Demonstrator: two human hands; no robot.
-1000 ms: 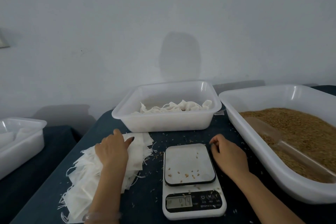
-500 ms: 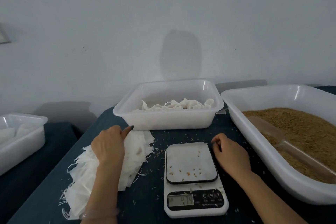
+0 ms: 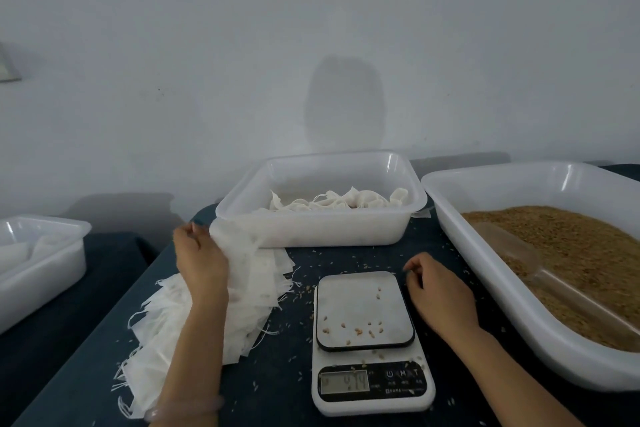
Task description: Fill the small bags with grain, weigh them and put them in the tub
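Bag [image 3: 235,243] pinched in curled fingers, our left hand [image 3: 199,253] hangs raised over the pile [image 3: 156,333] near the table's [image 3: 277,385] left edge. Our right hand [image 3: 440,291] rests loosely curled, empty, beside the scale [image 3: 363,305]. Tub [image 3: 311,218] at the back edge, grain [image 3: 571,253] at the right, grey wall [image 3: 311,45] behind.

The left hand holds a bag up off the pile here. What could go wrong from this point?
1. Loose grains lie on the scale and its display seems non-zero, so the next weighing could read high unless it is cleared or tared.
2. The left hand pinches one bag from a pile of thin overlapping bags with trailing strings; a second bag might come up with it.
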